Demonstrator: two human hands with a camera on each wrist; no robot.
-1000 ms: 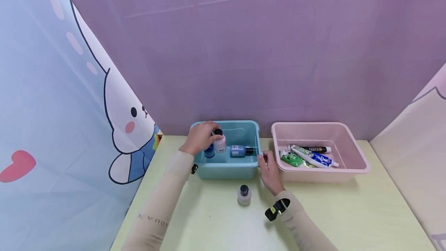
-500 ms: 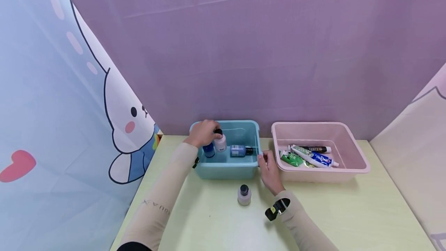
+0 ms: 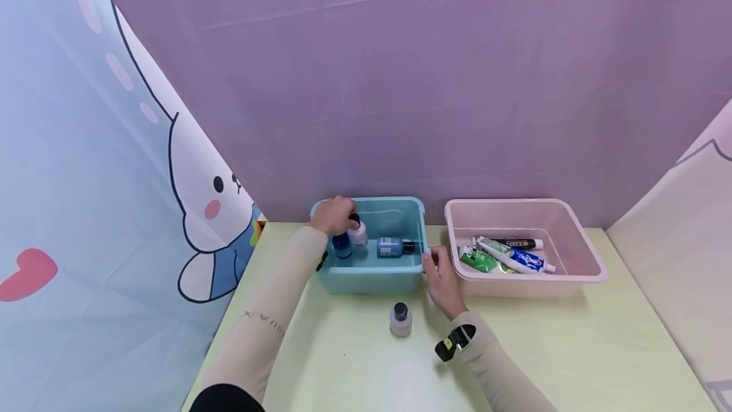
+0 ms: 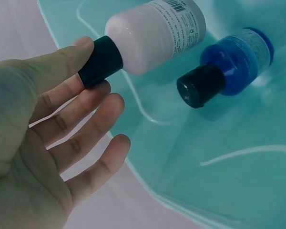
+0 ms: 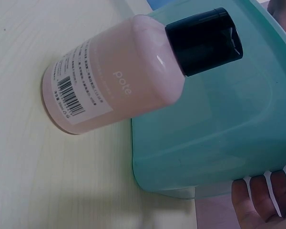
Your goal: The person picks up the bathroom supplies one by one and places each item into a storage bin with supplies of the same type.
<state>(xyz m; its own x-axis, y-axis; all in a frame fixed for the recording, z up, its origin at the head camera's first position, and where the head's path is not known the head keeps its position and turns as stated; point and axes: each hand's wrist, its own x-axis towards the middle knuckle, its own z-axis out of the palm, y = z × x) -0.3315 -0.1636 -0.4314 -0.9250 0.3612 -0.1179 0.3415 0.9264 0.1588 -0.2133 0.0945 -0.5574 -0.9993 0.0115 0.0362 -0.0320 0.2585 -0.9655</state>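
Observation:
My left hand (image 3: 334, 215) reaches into the teal bin (image 3: 366, 281) and pinches the black cap of a pale pink bottle (image 4: 152, 38) between thumb and fingers. Close beside that bottle stands a dark blue bottle (image 4: 238, 62) with a black cap. A lighter blue bottle (image 3: 391, 247) lies on its side on the bin floor. My right hand (image 3: 443, 281) holds the bin's right rim near the front corner; in the right wrist view its fingers (image 5: 262, 195) reach the bin's edge. Another pale pink bottle (image 5: 114, 76) stands upright on the table before the bin.
To the right, a pink bin (image 3: 532, 288) holds several tubes (image 3: 509, 256) in a loose pile. Both bins stand on the pale table (image 3: 343, 361), close to a purple cloth backdrop (image 3: 400, 81). A cartoon-print cloth (image 3: 114, 208) hangs along the left side.
My left hand has shifted slightly left with the pink bottle, bringing it nearer the dark blue bottle. The left forearm reaches farther forward. My right hand stays on the rim.

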